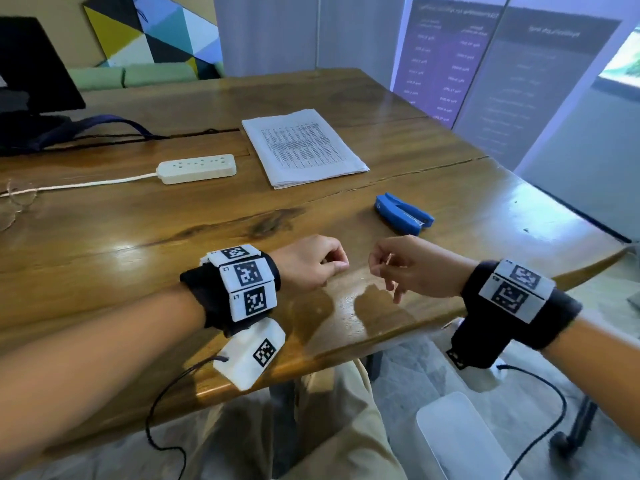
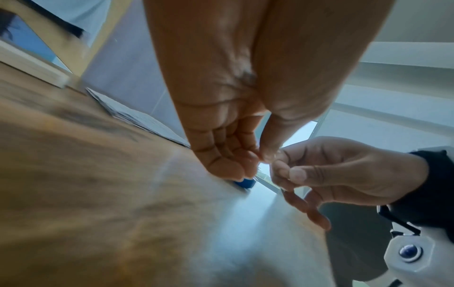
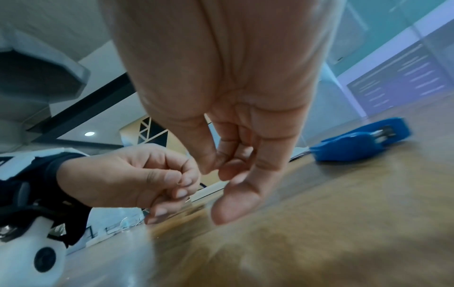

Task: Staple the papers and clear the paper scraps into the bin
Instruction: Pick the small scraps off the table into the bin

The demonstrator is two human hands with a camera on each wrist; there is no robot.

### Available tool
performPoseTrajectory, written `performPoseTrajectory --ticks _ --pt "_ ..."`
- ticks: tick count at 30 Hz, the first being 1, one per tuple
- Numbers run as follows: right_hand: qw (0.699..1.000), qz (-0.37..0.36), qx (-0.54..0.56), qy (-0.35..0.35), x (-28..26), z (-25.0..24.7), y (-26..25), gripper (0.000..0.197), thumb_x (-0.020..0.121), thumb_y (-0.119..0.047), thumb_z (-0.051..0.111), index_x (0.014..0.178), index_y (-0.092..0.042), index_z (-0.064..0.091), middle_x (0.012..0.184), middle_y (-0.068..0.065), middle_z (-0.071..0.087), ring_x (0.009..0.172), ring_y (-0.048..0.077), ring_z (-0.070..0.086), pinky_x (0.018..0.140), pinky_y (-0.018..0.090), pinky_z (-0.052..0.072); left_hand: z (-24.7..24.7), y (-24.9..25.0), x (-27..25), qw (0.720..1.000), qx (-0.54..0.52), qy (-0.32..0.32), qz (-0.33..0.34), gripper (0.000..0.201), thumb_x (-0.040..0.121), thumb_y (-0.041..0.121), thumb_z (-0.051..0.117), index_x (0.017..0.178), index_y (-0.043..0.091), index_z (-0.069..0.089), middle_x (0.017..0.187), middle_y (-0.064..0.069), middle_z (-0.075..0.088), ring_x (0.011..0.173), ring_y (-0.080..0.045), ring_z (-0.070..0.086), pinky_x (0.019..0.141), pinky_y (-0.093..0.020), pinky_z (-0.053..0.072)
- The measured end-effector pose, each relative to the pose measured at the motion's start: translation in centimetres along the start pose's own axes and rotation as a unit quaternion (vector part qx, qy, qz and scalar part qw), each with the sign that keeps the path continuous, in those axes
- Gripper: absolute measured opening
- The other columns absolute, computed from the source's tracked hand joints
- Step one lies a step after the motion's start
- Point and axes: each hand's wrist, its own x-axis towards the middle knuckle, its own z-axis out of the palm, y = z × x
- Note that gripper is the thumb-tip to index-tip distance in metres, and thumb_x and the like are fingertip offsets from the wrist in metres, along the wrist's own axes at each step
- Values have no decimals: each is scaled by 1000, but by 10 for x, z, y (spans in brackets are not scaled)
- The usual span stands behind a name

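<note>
Here, papers (image 1: 304, 147): stacked flat on the wooden surface (image 1: 138, 233), far side.
Stapler (image 1: 403, 213): laid near the papers.
Left hand (image 1: 311, 261): fingers curled; contents hidden.
Right hand (image 1: 412, 265): something thin is pinched.

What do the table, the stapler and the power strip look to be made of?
Table: wood, glossy varnish; grain, dark knots and window glare show.
Stapler: blue, probably plastic shell, smooth; metal parts glint at its mouth.
Power strip: white, likely matte plastic; moulded body with socket holes.
</note>
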Motion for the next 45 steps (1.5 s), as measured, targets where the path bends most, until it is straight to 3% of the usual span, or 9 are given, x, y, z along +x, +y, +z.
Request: performPoseTrajectory --ticks 5,12,21,27,33,36,38,42,45 --pt "998 44 12 41 -57 -3 53 12 93 -11 51 82 -14 55 68 2 59 59 22 63 61 38 59 47 46 30 994 58 -50 75 22 96 22 49 109 7 59 86 6 55 73 -7 48 65 -17 37" --pt "980 182 30 73 -146 20 159 23 92 -5 48 75 -20 50 75 3 54 65 21 60 53 24 56 156 112 71 967 138 -123 178 23 97 23 45 108 6 55 116 -13 53 108 -30 53 96 -40 42" --pt "912 399 81 43 -176 104 288 19 90 -7 45 73 -11 51 82 10 59 50 16 56 47 24 47 292 130 125 935 232 -225 143 23 96 5 42 115 -2 52 126 -19 49 112 -36 52 85 -36 39" --pt "872 459 148 80 -185 135 321 17 84 -5 56 75 -2 70 74 14 68 42 12 53 43 19 47 336 125 144 946 210 -224 100 27 93 12 45 116 2 56 118 -19 61 111 -36 58 84 -37 45" --pt "860 479 145 103 -195 138 328 30 75 -27 76 49 -18 63 49 -6 59 25 -2 45 39 12 41 357 128 157 933 228 -263 91 19 88 13 58 98 5 72 104 -17 70 101 -32 65 84 -33 49" --pt "858 482 146 105 -196 144 332 32 83 -30 69 54 -16 64 56 -1 67 33 2 49 43 14 41 363 123 162 930 226 -284 60 19 87 9 60 101 10 72 109 -14 70 102 -31 65 92 -34 51" --pt "858 479 161 95 -194 146 331 17 89 -14 61 79 -8 73 77 7 74 46 7 57 47 14 46 365 119 165 930 216 -295 43 28 85 -2 56 104 11 72 114 -14 68 104 -30 65 95 -35 50" --pt "866 471 134 103 -190 149 326 32 82 6 59 106 -10 72 106 7 72 94 20 69 80 25 52 363 113 167 929 209 -305 13 33 83 -7 56 110 7 69 118 -18 66 107 -34 64 96 -37 50" --pt "862 470 156 107 -185 152 323 5 80 -6 71 81 -9 74 75 7 74 67 17 73 63 23 57 360 108 166 935 199 -293 -2 15 84 5 64 96 2 72 106 -19 71 95 -33 69 88 -37 55"
